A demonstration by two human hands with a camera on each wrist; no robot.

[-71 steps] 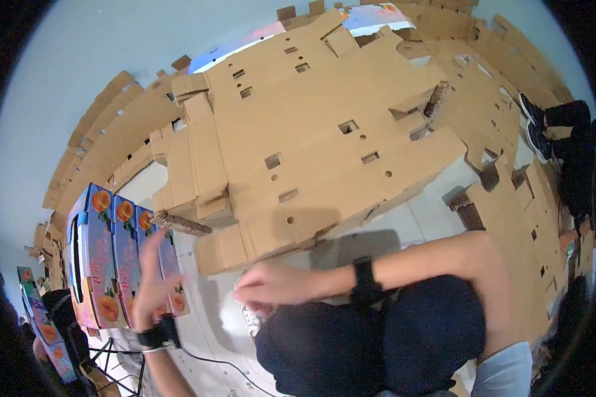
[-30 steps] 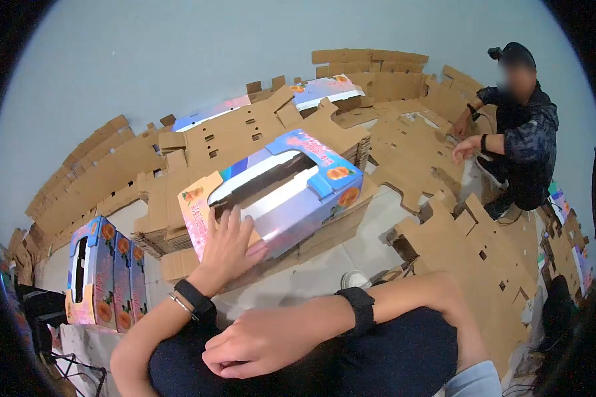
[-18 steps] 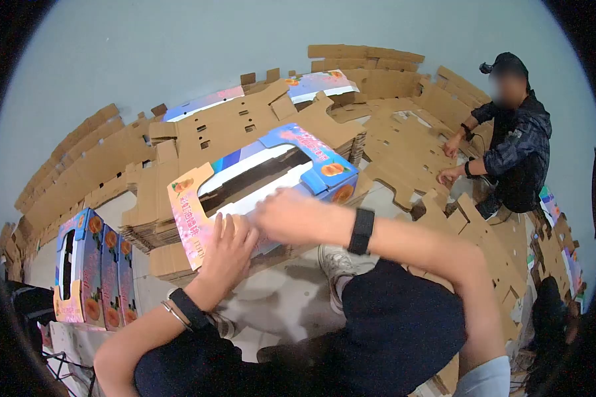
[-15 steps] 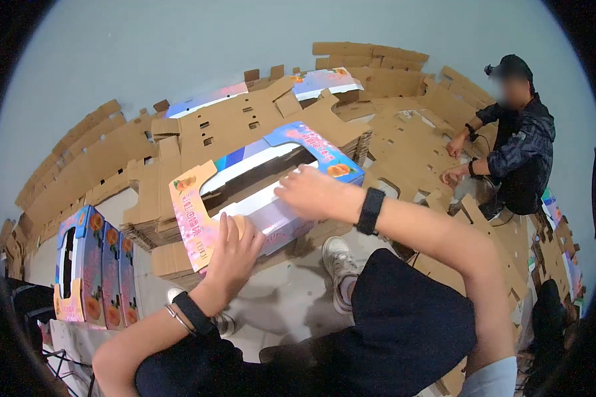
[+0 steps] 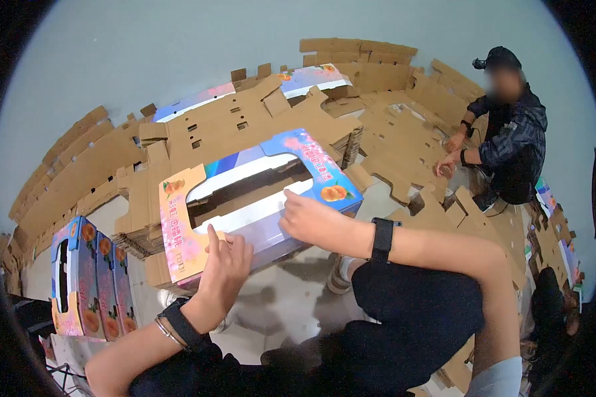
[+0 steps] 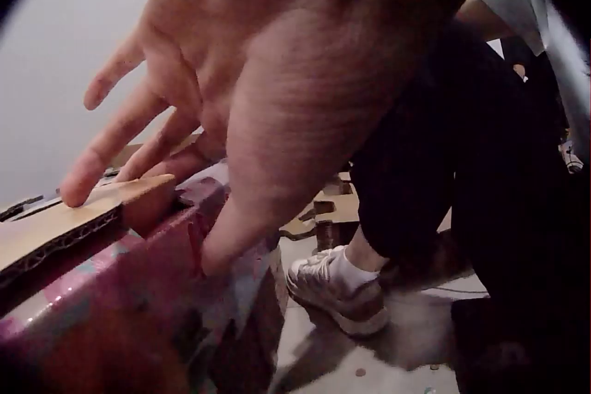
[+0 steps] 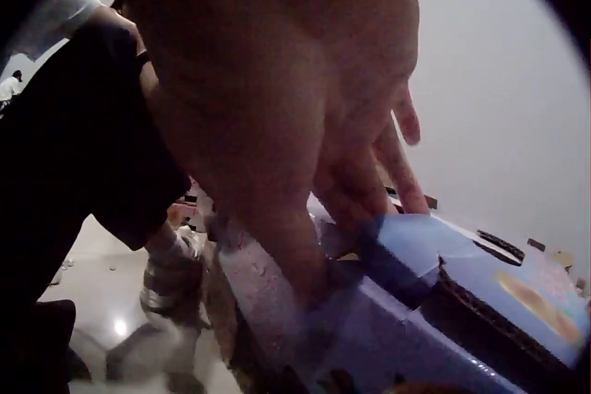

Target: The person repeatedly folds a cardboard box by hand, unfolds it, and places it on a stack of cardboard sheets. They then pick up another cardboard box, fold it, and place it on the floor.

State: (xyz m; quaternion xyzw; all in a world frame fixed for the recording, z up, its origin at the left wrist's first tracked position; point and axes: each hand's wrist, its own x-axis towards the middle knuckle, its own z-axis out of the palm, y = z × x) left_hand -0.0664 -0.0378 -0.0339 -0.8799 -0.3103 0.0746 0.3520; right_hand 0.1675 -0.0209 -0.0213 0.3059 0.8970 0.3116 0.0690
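Note:
A colourful fruit-print box (image 5: 268,248) lies on stacked brown cardboard, its long opening facing up. At its near left corner, my left hand (image 5: 226,274) holds the edge, thumb on the outer side and fingers over the top. In the left wrist view, the left hand (image 6: 249,89) has its fingers spread above the box's pink side (image 6: 138,320). My right hand (image 5: 314,221) grips the near edge farther right. The right wrist view has the right hand (image 7: 286,117) with its thumb against the purple side (image 7: 379,334) and fingers over the edge.
Several printed boxes (image 5: 86,308) stand upright at the left. Cardboard sheets (image 5: 397,142) cover much of the floor, with more leaning along the wall. A person in dark clothes (image 5: 513,142) crouches at the right. Two shoes rest on the pale floor below the box.
The fruit-print box has come onto the cardboard stack since the earliest frame. Both hands have moved to its near edge, and the box now lies slightly closer to my body.

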